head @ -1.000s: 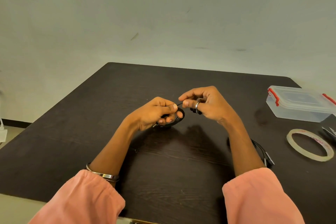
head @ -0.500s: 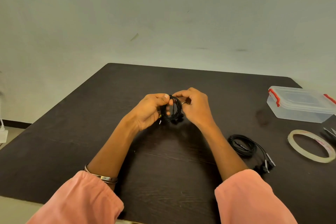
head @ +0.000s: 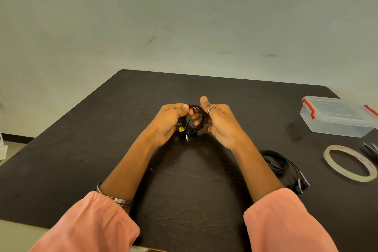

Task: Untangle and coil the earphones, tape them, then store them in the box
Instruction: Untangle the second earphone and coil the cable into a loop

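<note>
A small coil of black earphones (head: 191,124) stands upright between my two hands above the middle of the dark table (head: 204,200). My left hand (head: 169,121) pinches its left side with the thumb on top. My right hand (head: 217,120) grips its right side, thumb raised. The jack plug and a yellow tag hang below the coil. A roll of clear tape (head: 350,162) lies flat at the right. The clear plastic box (head: 337,115) with red clips stands shut at the far right.
A second coiled black earphone set (head: 277,162) lies on the table by my right forearm, its ends pointing toward the near edge. A dark small object (head: 371,147) sits at the right edge beyond the tape. A plain wall rises behind the table.
Both hands came together on the coil and turned it upright. My right forearm shifted left, uncovering the second earphone set on the table.
</note>
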The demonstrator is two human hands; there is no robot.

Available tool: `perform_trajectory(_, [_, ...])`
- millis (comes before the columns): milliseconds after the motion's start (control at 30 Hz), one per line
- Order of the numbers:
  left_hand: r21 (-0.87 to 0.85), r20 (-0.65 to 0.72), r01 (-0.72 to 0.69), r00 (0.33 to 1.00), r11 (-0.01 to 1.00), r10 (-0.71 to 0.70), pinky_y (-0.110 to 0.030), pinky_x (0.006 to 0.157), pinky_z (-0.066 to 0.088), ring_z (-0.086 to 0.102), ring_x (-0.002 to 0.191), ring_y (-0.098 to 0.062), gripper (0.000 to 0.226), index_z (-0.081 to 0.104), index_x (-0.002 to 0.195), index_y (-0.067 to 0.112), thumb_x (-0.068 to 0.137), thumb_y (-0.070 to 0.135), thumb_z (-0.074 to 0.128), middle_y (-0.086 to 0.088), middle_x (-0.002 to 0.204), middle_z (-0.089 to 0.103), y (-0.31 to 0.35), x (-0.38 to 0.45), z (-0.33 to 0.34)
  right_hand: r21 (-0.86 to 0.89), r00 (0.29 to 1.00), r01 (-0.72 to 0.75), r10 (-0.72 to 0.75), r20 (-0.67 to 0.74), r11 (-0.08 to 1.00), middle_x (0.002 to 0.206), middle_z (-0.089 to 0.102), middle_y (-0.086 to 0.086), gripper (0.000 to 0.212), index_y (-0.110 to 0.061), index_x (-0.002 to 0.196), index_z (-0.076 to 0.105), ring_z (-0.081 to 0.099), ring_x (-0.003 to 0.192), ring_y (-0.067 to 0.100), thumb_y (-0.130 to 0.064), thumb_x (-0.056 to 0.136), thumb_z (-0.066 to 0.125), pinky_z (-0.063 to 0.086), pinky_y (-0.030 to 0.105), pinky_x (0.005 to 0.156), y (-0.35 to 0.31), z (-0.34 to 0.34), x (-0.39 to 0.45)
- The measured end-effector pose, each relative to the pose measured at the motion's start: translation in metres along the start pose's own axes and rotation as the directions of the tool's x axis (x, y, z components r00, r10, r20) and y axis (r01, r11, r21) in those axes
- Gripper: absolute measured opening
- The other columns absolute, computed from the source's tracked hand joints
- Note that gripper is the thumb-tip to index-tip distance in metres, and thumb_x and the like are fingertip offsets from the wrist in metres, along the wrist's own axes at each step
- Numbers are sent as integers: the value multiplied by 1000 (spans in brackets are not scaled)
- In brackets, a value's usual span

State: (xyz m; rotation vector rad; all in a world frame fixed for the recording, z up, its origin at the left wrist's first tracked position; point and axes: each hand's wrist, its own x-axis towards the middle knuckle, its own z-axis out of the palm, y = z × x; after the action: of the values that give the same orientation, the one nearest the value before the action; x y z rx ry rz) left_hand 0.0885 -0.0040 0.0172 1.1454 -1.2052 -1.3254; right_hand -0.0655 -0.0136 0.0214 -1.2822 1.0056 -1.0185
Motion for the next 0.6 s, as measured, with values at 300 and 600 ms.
perform_trajectory(300, [193,-35,-34,999,981,41,-32,67,47,63,73,-18,38,60,69,14,102,16,41,-9,80,69,-3,2,2,-138,1000,13,-12,7,990,94,72,16,23,-6,92,71,70,93,29,11,86,57,58,46,82,5,-5,4])
perform_trajectory(600, [626,-74,-191,951,756,302,-22,58,38,50,56,-7,36,59,64,23,98,18,49,-4,62,60,-11,8,0,-135,998,52,-55,-19,989,73,71,5,20,-8,81,69,71,69,13,12,82,64,58,27,64,11,-1,6])
